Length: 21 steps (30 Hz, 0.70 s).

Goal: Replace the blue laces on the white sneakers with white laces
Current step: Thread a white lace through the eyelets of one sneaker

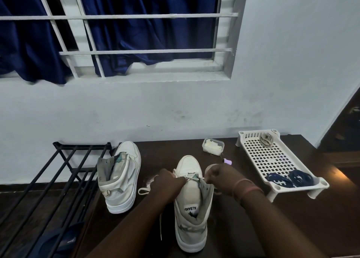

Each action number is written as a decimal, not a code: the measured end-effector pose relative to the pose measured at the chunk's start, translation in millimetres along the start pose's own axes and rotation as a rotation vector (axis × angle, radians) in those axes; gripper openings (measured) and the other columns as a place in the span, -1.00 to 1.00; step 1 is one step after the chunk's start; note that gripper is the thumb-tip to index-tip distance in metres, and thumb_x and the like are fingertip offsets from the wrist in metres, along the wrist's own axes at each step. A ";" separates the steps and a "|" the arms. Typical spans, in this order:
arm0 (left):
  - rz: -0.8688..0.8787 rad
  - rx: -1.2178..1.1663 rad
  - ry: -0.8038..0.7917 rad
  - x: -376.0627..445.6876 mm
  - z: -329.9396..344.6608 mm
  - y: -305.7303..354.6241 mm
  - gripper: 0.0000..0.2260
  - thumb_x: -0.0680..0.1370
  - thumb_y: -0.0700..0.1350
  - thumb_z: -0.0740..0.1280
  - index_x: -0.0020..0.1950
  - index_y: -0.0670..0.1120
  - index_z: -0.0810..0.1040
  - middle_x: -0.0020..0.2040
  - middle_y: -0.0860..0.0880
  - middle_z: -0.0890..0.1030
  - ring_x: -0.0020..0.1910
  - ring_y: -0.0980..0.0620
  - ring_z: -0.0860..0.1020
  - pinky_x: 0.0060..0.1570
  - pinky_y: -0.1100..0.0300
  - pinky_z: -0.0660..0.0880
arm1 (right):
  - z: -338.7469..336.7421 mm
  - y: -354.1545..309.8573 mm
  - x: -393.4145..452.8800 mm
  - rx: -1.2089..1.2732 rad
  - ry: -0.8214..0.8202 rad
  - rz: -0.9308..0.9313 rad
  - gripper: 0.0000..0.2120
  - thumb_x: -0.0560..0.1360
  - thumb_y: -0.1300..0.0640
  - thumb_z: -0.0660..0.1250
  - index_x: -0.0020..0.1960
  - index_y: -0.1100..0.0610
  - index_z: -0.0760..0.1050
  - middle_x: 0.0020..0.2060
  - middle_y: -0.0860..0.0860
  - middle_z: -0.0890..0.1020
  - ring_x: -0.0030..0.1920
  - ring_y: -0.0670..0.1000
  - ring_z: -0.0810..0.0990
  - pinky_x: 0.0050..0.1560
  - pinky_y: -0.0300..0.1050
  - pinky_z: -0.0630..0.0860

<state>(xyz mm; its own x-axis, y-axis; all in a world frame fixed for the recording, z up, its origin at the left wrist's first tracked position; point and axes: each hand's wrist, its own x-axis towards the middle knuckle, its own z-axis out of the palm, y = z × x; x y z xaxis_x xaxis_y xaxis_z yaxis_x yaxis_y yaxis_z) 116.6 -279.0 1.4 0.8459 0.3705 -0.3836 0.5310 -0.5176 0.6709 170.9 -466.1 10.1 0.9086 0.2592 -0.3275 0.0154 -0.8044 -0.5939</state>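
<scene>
A white high-top sneaker [191,205] stands on the dark table, toe pointing away from me, with a white lace [143,190] threaded low near the toe. My left hand [167,181] pinches the lace at the shoe's left eyelets. On the right side my right hand [220,176] pinches the lace's other end. A second white sneaker [120,177] without laces stands to the left. Two coils of blue laces [290,178] lie in the near end of a white perforated tray [272,158]. Another pale lace bundle [266,139] lies at the tray's far end.
A small clear plastic box [213,148] sits behind the shoe near the wall. A black metal rack [58,181] stands at the left of the table. A small lilac object [227,161] lies beside my right hand. A barred window with blue curtains [136,23] is above.
</scene>
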 end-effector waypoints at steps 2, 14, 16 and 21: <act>0.017 0.016 -0.021 5.5 5.0 -2.3 -0.21 0.06 0.32 0.24 0.10 -0.18 0.60 0.05 -0.19 0.68 0.07 -0.18 0.63 0.07 0.04 0.52 | 2.0 -0.7 2.9 -0.051 -0.024 0.026 -0.87 0.52 0.03 0.34 -0.17 0.04 0.59 -0.28 -0.03 0.60 -0.28 -0.02 0.57 -0.20 -0.24 0.50; 0.025 -0.029 0.003 3.7 6.4 -2.0 -0.21 0.10 0.28 0.29 0.12 -0.25 0.55 0.07 -0.25 0.66 0.08 -0.23 0.62 0.04 -0.02 0.54 | -15.0 -5.1 -6.2 0.057 -0.039 0.154 -0.70 0.53 -0.10 0.27 -0.28 0.04 0.41 -0.32 0.02 0.52 -0.32 0.01 0.49 -0.27 -0.14 0.43; 0.021 -0.021 -0.001 -1.6 3.3 1.7 -0.36 0.23 0.22 0.35 0.13 -0.19 0.47 0.10 -0.18 0.63 0.11 -0.18 0.60 0.10 0.01 0.51 | -9.5 -14.0 -6.1 -0.034 -0.102 0.168 -0.68 0.52 -0.12 0.29 -0.31 0.05 0.42 -0.32 0.01 0.52 -0.28 0.01 0.50 -0.20 -0.14 0.41; 0.019 0.005 0.025 1.0 0.6 -3.1 -0.67 0.50 0.03 0.41 0.13 -0.12 0.45 0.08 -0.08 0.57 0.13 -0.09 0.56 0.07 0.13 0.44 | -45.1 -6.8 -3.1 0.321 0.541 0.222 -0.66 0.46 -0.07 0.38 -0.27 0.21 0.61 -0.30 0.12 0.62 -0.24 0.09 0.57 -0.26 -0.10 0.36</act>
<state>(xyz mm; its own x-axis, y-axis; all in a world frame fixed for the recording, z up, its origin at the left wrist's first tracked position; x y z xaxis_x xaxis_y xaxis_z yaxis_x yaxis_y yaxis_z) 115.8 -277.5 -1.4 0.8545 0.3795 -0.3546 0.5148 -0.5284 0.6751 186.8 -485.6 48.3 0.9584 -0.2667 -0.1018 -0.2453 -0.5870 -0.7715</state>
